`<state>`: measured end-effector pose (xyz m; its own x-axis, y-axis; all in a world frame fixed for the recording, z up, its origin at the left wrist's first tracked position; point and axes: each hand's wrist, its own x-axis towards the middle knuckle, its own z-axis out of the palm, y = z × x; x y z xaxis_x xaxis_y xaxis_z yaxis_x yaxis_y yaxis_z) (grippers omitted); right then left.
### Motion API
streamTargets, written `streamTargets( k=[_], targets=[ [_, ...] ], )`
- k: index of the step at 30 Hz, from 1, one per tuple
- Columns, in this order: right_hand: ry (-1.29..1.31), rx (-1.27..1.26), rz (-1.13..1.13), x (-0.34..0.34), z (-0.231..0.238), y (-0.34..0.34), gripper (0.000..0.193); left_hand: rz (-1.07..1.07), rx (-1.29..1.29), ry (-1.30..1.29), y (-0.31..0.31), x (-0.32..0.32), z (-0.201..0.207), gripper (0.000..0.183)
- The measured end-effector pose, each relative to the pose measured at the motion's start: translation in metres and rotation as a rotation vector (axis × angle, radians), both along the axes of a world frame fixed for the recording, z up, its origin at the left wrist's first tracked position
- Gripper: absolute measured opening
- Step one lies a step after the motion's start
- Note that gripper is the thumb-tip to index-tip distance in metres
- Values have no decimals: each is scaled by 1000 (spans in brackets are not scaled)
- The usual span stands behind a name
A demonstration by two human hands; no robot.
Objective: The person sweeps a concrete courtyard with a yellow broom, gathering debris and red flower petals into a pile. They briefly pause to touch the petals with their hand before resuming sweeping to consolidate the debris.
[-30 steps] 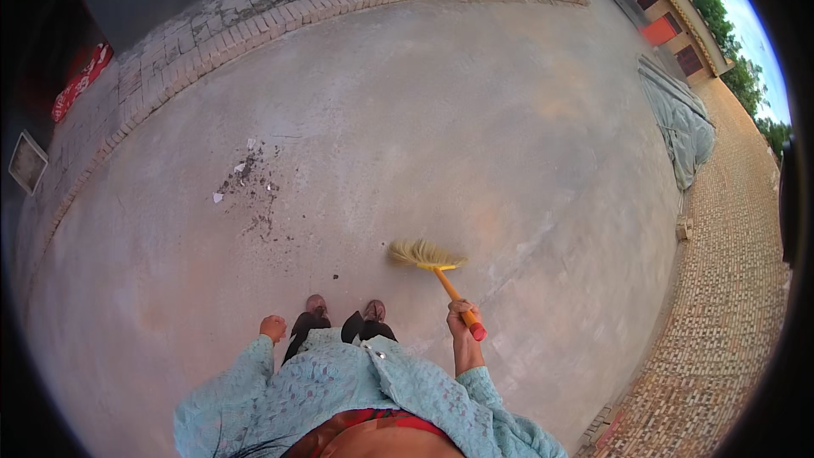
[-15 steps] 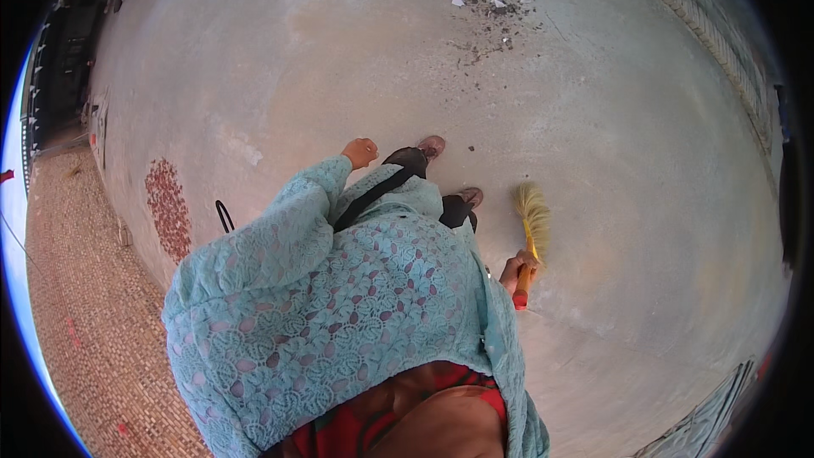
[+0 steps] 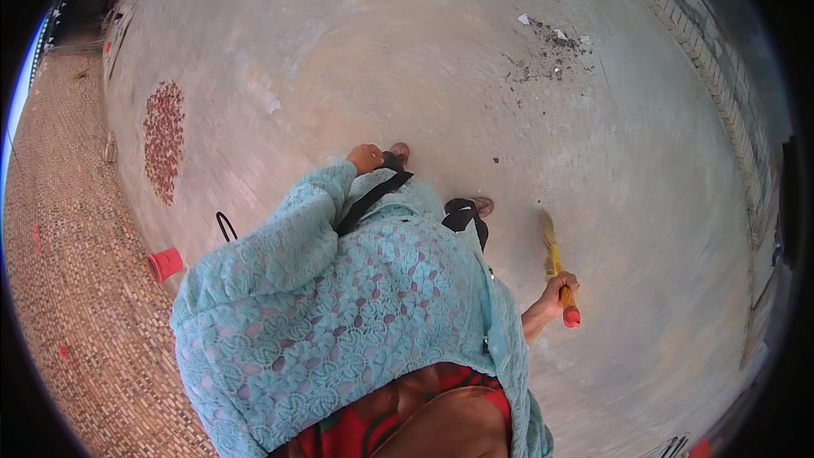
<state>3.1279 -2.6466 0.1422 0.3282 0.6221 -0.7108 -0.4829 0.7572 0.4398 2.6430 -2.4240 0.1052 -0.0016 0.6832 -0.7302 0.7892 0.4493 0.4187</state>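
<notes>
My right hand [image 3: 561,285] is wrapped round the yellow handle of a hand broom [image 3: 552,254], out to the right of my body. The red end of the handle points back toward me and the bristles point away, over the concrete floor. My left hand [image 3: 365,158] hangs in front of me with its fingers curled closed, and no object shows in it. A black strap [image 3: 373,199] lies over my light blue lace clothing beside that hand. Ahead on the right, a patch of dark debris [image 3: 547,59] with a few white scraps is scattered on the floor.
Reddish bits [image 3: 164,142] are spread on the concrete at the left. A red bucket [image 3: 165,265] is near the edge of the brick-patterned ground [image 3: 85,246]. A low wall [image 3: 695,42] runs along the far right. My shoes [image 3: 483,205] stand on the concrete.
My right hand has swung outward to the right with the broom. The view has shifted, so the debris appears farther right and the red bucket has come into sight at the left.
</notes>
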Motion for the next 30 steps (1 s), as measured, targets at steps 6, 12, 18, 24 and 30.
streamTargets(
  k=[6,12,18,24,30],
  targets=[
    [-247,93,331,-14,-1,80,4,197,68,-4,-42,-35,-32,23],
    [-257,264,744,-44,-11,166,21,555,55,-25,-97,-39,-31,26],
    [-218,565,1178,-123,-15,246,38,856,-45,-20,-174,-47,-20,24],
    [17,679,1413,-266,-23,297,35,1106,-75,24,-278,-81,26,27],
    [43,590,1562,-352,-53,302,23,1036,-155,46,-294,-108,66,25]
  ],
)
